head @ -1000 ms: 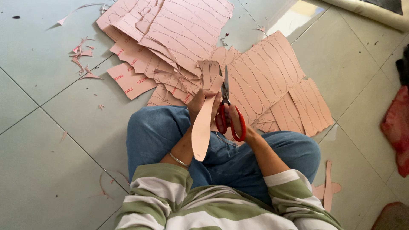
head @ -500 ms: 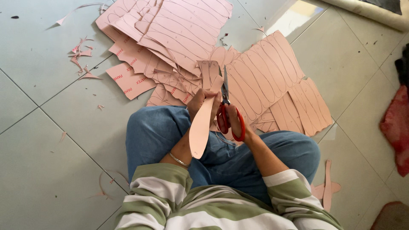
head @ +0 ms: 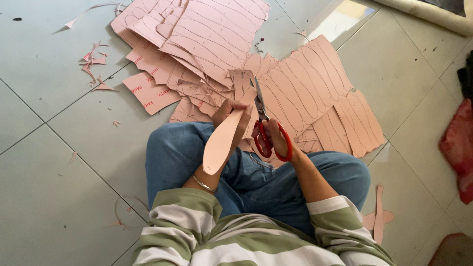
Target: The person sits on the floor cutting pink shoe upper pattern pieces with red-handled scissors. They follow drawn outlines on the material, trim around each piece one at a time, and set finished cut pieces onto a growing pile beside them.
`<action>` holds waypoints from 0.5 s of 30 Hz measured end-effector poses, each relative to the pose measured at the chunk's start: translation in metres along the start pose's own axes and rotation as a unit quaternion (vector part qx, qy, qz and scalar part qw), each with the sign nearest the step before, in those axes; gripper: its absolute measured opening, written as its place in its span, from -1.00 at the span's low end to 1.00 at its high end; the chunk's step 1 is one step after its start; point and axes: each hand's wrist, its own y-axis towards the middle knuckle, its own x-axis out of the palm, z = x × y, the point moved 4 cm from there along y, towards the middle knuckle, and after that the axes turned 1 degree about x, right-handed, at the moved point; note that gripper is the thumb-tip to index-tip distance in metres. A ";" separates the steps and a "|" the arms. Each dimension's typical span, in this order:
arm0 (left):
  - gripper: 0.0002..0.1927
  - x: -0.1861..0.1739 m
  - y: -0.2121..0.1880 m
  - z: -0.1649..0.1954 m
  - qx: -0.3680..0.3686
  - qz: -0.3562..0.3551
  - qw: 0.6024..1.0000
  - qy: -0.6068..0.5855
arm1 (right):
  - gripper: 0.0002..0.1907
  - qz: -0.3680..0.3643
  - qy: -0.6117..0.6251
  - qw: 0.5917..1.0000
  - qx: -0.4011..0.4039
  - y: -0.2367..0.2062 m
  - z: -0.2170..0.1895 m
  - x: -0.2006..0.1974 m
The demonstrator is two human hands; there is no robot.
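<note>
I sit cross-legged on a tiled floor in blue jeans. My left hand (head: 230, 116) grips a long pink insole-shaped sheet piece (head: 220, 143) that hangs down over my knee. Red-handled scissors (head: 266, 130) are in my right hand (head: 272, 139), blades pointing away from me and cutting along the top of that piece, just right of my left hand. A thin bracelet circles my left wrist.
A large heap of pink sheets (head: 212, 44) marked with oval outlines lies ahead, more to the right (head: 315, 93). Thin pink offcuts (head: 96, 66) scatter at left. Cut pink strips (head: 378, 216) lie by my right knee. Red cloth (head: 458, 148) sits at the right edge.
The scissors and both hands stay in nearly the same place; the hanging pink piece has shifted only slightly as the blades work along its top.
</note>
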 end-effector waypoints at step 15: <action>-0.86 -0.013 0.015 -0.007 -0.096 -0.081 0.987 -0.101 | -0.23 -0.031 -0.011 0.999 0.021 -0.008 -0.008 -0.028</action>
